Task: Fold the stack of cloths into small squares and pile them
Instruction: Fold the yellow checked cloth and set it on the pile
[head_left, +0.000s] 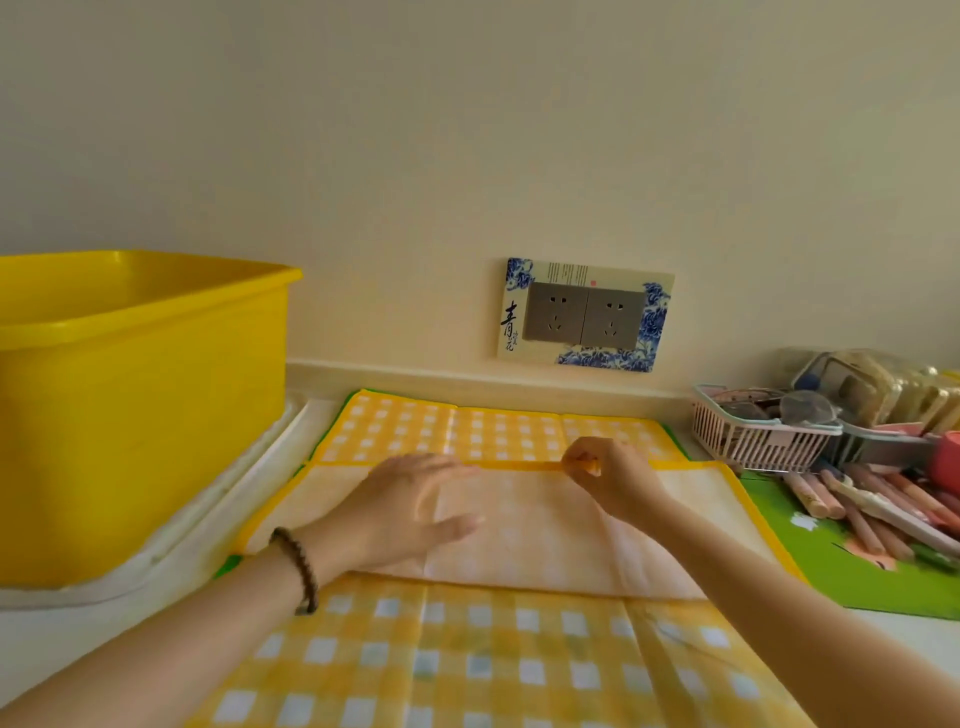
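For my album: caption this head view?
Right hand pinches the folded edge of the yellow checked cloth; left hand open alongside.

Both your forearms (197, 623) were bare as far as could be seen. On the wrist of your left hand (410, 512) you wore one bracelet (298, 569) of small, round, dark brown beads on a single strand. Your right hand (610, 480) and its wrist were bare.

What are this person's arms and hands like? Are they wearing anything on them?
Both forearms are bare: no sleeves in view, no gloves. A bracelet of dark brown round beads circles the wrist of the left hand; the right hand wears nothing.
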